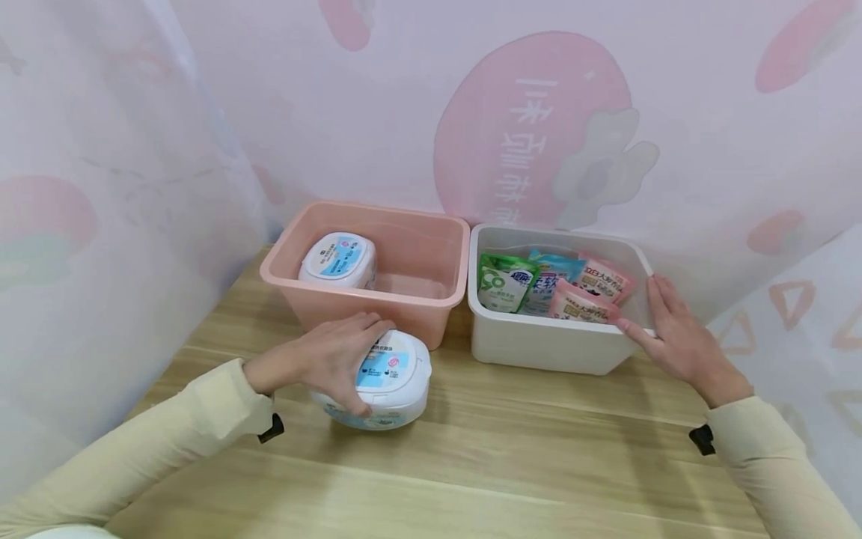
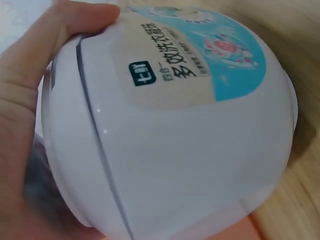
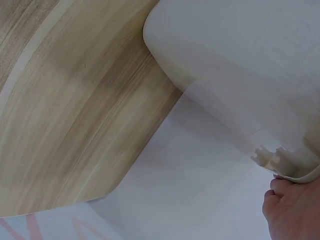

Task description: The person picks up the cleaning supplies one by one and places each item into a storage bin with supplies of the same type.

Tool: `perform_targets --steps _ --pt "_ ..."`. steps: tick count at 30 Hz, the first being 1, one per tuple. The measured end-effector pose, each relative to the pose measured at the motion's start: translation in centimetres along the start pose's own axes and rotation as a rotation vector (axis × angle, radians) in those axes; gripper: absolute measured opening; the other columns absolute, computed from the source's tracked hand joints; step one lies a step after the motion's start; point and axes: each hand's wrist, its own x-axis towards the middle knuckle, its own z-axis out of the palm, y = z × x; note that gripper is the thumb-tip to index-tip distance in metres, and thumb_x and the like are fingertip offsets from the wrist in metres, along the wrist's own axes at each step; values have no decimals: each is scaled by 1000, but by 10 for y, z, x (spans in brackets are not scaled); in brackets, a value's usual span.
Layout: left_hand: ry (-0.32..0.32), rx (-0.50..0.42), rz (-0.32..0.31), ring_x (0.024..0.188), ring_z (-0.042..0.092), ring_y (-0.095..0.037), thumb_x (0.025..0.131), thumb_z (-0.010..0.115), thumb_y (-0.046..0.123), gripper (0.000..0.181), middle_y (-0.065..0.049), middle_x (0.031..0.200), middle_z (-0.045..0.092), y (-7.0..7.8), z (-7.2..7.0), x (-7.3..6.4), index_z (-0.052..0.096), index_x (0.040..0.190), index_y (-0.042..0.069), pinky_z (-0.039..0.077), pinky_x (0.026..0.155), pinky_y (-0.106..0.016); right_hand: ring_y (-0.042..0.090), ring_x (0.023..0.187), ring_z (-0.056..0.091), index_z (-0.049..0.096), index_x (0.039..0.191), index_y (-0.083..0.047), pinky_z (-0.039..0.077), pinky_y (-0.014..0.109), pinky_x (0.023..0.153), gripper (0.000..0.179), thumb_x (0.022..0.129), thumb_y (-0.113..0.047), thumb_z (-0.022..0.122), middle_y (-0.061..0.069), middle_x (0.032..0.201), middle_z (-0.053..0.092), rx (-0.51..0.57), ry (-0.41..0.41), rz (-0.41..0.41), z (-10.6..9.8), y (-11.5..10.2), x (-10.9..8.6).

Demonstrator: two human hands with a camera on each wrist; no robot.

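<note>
My left hand (image 1: 333, 358) grips a white laundry pod tub (image 1: 399, 378) with a blue label, thumb on its near side and fingers over the far side. It stands in front of the pink bin (image 1: 367, 296); the left wrist view shows the tub's smooth side and label (image 2: 235, 60) close up. A similar tub (image 1: 339, 258) sits inside the pink bin, at its left end. At the white bin (image 1: 539, 346), my right hand (image 1: 683, 340) holds the front right corner, thumb at the front rim and fingers along the right side.
Inside the white bin lie a green pouch (image 1: 505, 283), a blue pouch (image 1: 554, 266) and two pink pouches (image 1: 582, 303). Both bins stand side by side on the wooden table (image 1: 525, 449), near a printed curtain (image 1: 377, 135) behind. The table's edge (image 3: 147, 142) shows in the right wrist view.
</note>
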Motion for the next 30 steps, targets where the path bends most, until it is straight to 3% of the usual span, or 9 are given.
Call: perform_targets --steps 8,14,24,30 --pt "43 -13 -55 110 58 -20 58 88 66 119 -7 131 59 27 -45 -8 47 151 4 58 87 -40 48 164 -3 -7 167 0 24 81 117 99 108 -56 47 24 177 -12 1 0 -3 0 1 -1" --pt "42 -52 -88 111 58 -22 58 90 62 116 -6 128 59 45 -90 -6 46 151 7 57 87 -42 49 164 -3 -9 167 -1 23 82 116 98 108 -57 46 22 177 -14 13 -11 5 -2 0 -2" --pt "-20 -85 -227 95 66 -22 63 91 59 90 -8 109 65 60 -168 24 55 128 9 58 72 -33 50 164 -2 -9 168 -2 22 81 118 97 109 -53 48 25 177 -11 39 7 -14 -1 1 -2" --pt "-57 -124 -342 91 71 -27 70 90 57 90 -15 112 62 56 -194 49 50 127 -1 64 67 -31 49 164 -2 -9 168 -3 21 81 118 96 109 -52 49 24 177 -11 52 13 -19 0 -1 -2"
